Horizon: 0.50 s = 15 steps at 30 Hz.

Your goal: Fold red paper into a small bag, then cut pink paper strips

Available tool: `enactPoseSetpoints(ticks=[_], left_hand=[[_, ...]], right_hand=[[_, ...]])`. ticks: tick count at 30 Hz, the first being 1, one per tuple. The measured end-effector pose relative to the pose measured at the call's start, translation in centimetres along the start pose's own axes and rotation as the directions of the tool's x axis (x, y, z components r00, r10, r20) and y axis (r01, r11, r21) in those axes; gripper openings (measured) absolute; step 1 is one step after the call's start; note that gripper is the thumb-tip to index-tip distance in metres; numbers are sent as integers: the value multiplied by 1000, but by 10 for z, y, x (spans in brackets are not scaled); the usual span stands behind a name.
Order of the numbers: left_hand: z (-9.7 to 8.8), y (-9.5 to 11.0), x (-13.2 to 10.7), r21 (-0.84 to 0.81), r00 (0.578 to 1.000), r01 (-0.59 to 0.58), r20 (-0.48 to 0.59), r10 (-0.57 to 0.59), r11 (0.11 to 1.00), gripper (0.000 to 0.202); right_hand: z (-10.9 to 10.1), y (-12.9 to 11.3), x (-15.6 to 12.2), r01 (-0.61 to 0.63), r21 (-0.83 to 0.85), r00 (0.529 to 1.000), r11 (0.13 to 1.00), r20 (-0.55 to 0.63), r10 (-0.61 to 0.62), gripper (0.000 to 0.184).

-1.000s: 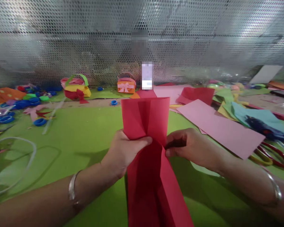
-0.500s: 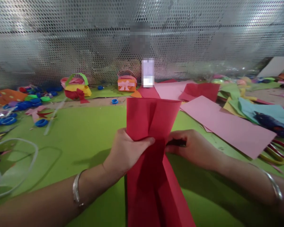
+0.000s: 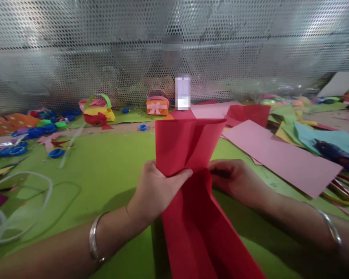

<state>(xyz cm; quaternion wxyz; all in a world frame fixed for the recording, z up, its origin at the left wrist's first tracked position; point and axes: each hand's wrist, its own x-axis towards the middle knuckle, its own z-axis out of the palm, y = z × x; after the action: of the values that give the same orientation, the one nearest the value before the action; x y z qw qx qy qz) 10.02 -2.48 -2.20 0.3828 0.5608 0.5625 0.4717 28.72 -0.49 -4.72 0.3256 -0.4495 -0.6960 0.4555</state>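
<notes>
A long folded sheet of red paper (image 3: 189,228) stands up in front of me, its upper part raised and its lower part running toward me past the bottom of the view. My left hand (image 3: 159,190) grips it at the crease, thumb across the front and fingers hidden behind. On the opposite edge, my right hand (image 3: 232,178) is closed with its fingertips at the paper's right side; part of them is hidden by the sheet. Creases run down the middle of the paper, and its lower part bends into a channel shape.
A green sheet (image 3: 110,155) covers the work surface. Behind stand a yellow paper basket (image 3: 100,114) and an orange one (image 3: 157,106). Pink paper (image 3: 285,159) and a dark blue tool (image 3: 334,153) lie at right; blue scissors (image 3: 16,150) and a white cord (image 3: 48,201) at left.
The lower part of the red paper has swung to the right and opened wider. My right hand has shifted slightly right, still at the paper's edge. The view has tilted a little.
</notes>
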Motion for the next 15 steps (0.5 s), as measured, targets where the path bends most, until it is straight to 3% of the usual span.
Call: enactPoseSetpoints(ticks=[8, 15], left_hand=[[1, 0, -2, 21, 1000, 5, -4, -5, 1000, 10], [-6, 2, 5, 31, 999, -15, 29, 14, 999, 16]], right_hand=[[3, 5, 3, -14, 0, 999, 1000, 47, 14, 17], [5, 5, 5, 35, -79, 999, 996, 15, -34, 18]])
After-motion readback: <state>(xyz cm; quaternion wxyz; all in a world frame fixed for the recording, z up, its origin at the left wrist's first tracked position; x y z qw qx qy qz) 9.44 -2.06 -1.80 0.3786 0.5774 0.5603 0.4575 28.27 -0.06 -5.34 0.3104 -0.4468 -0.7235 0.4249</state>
